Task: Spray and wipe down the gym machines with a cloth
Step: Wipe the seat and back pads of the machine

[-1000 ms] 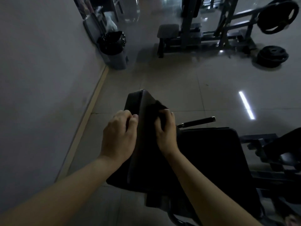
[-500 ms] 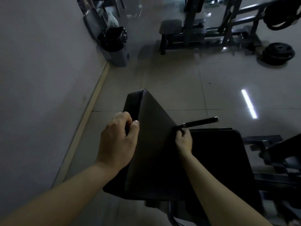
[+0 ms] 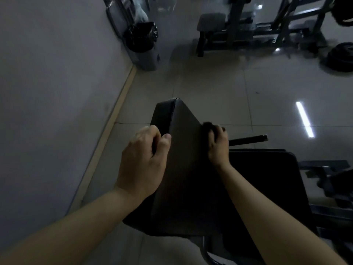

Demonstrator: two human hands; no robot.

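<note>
A black padded backrest [image 3: 183,165] of a gym machine stands tilted in front of me, with the black seat pad [image 3: 267,178] to its right. My left hand [image 3: 142,161] grips the backrest's left edge, fingers curled round it and thumb on the face. My right hand [image 3: 217,144] holds a dark cloth [image 3: 207,125] bunched in its fingers against the backrest's right edge. A black handle bar [image 3: 248,139] sticks out to the right behind that hand. No spray bottle is in view.
A grey wall [image 3: 57,92] runs along the left. A bin lined with a black bag [image 3: 142,44] stands by the wall at the back. A bench and rack [image 3: 238,29] and a weight plate [image 3: 342,56] lie beyond on the tiled floor [image 3: 210,92].
My right hand with the cloth slid from the backrest's top down along its right edge, then back up a little. My left hand kept its grip on the left edge.
</note>
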